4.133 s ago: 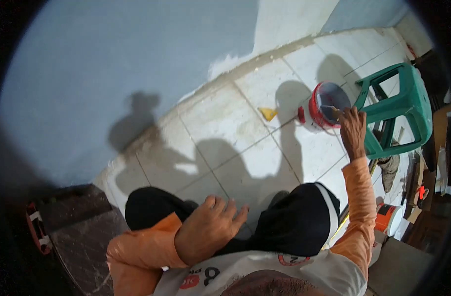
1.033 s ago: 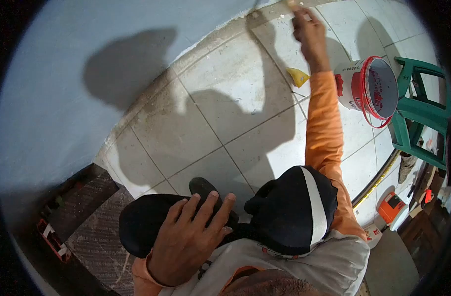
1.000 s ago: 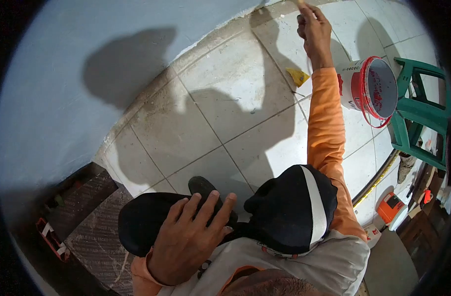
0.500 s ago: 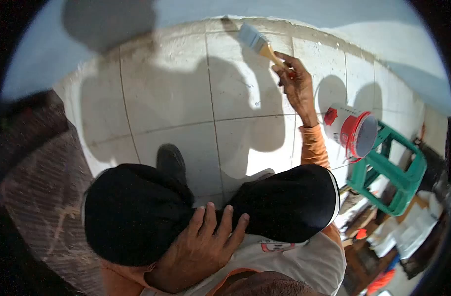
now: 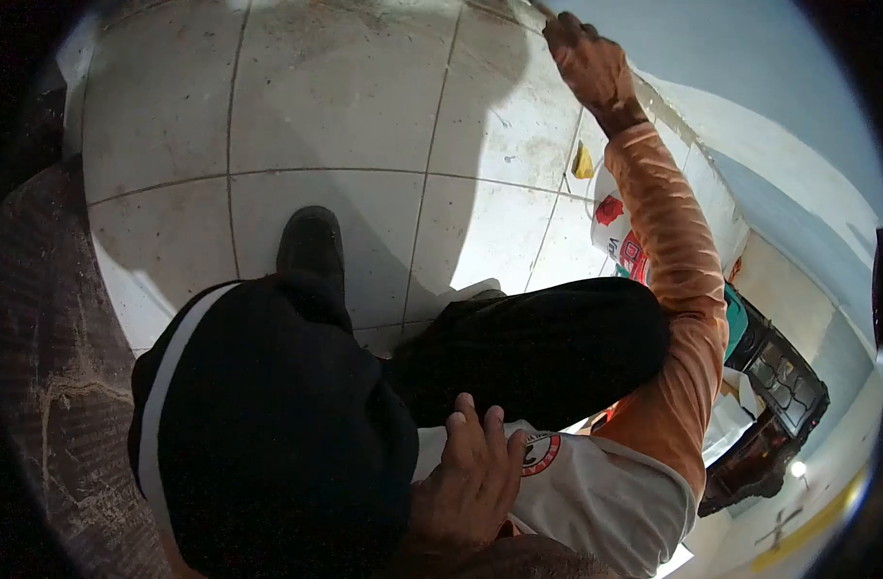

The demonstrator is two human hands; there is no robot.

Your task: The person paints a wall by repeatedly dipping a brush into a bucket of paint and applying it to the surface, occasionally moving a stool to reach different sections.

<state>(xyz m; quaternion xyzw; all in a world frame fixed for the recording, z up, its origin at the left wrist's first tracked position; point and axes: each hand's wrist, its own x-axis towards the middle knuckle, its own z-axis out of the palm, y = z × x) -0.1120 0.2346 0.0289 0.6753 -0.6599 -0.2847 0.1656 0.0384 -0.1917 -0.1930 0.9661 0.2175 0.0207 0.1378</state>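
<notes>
My right hand (image 5: 588,66) is stretched out to the top of the view, by the foot of the blue-white wall (image 5: 731,48). Its fingers are closed round a paintbrush (image 5: 542,8), of which only a small bit shows at the frame's edge; the bristles are out of sight. My left hand (image 5: 469,478) rests close to my shirt and black-clad thigh, fingers stretched and holding nothing. Partly behind my right forearm stands a white bucket (image 5: 606,232) with red print.
White floor tiles (image 5: 335,96) spread out before my feet. A yellow scrap (image 5: 582,162) lies near the bucket. Behind my right arm, part of a green plastic stool (image 5: 737,323) shows, with a dark framed object (image 5: 784,381) beyond it. A brown, stained surface (image 5: 65,386) borders the left.
My view has swung, and my right hand with the paintbrush has gone up to the top edge. The bucket and stool are now largely covered by my arm. My left hand has shifted right.
</notes>
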